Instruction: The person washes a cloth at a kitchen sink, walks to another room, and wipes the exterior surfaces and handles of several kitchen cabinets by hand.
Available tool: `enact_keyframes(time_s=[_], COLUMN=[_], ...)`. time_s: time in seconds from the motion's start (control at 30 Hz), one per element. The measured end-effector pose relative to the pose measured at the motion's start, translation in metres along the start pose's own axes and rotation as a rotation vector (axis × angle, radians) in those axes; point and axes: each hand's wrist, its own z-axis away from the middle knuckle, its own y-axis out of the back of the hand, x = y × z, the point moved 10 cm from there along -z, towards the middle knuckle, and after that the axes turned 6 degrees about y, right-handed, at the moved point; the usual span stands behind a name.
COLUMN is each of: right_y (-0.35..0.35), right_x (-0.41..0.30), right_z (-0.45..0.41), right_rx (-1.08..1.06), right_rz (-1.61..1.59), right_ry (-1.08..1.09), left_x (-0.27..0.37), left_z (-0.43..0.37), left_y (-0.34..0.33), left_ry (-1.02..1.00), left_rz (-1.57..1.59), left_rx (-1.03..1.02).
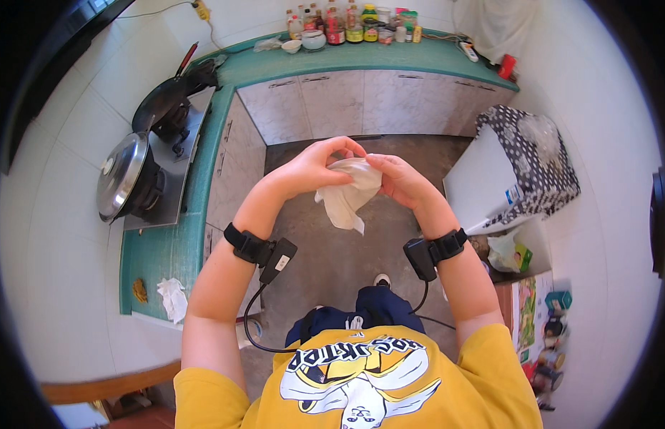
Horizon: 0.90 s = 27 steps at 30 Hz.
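Observation:
In the middle of the head view, a thin white cloth or wipe [349, 199] hangs in loose folds above the floor. My left hand [317, 165] pinches its upper left part, with the thumb lying across the front. At the upper right corner of the cloth, my right hand [397, 178] grips it between thumb and fingers. Both hands are close together and raised in front of my body. Some fingertips are hidden behind the cloth. Another crumpled white cloth or tissue [173, 299] lies on the green counter at left.
A lidded pan [123, 174] and a black wok [158, 102] stand on the gas stove [189, 153] at left. Bottles and jars [354, 27] line the back of the green countertop [284, 67]. At right is a white cabinet-like appliance [482, 171] under a polka-dot cover [525, 155].

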Motion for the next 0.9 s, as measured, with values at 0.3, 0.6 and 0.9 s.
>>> enact_keyframes(time_s=[0.3,0.6,0.9], right_y=[0.037,0.063,0.123], right_x=[-0.034,-0.047,-0.043], right_z=[-0.047,-0.074,-0.079], right_rx=[-0.134,0.003,0.277], right_rz=[-0.22,-0.221,-0.113], right_ry=[0.044,0.123,0.158], left_x=[-0.088,-0.14,-0.153], left_z=[-0.048,-0.065,-0.022], left_y=[0.012,0.017,0.074], left_ry=[-0.07,0.078,-0.038], left_rz=[0.588,0.759,0.725], left_rx=[0.401,0.899,0.972])
